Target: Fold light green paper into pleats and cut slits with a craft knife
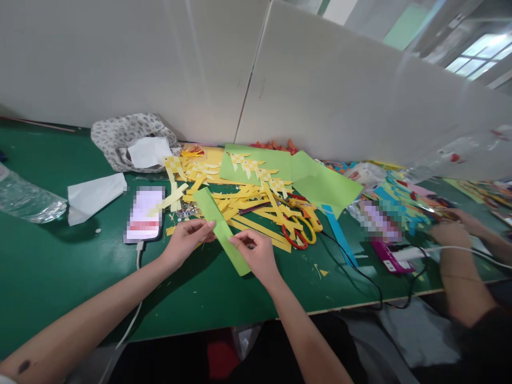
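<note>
A long folded strip of light green paper (221,228) lies slanted over the green table (60,261). My left hand (184,242) pinches its left edge near the middle. My right hand (258,255) grips the strip's right edge lower down, fingers curled on it. Just behind the strip is a heap of yellow paper strips (244,205) with woven yellow pieces. Red and yellow scissors (301,226) rest to the right of my right hand.
A phone (144,214) on a white cable lies left of my hands, with white paper (94,196), a plastic bottle (24,200) and a patterned bag (128,136) beyond. Green sheets (320,184) lie behind. Another person's hands (454,226) work at right among coloured papers and a power strip (396,255).
</note>
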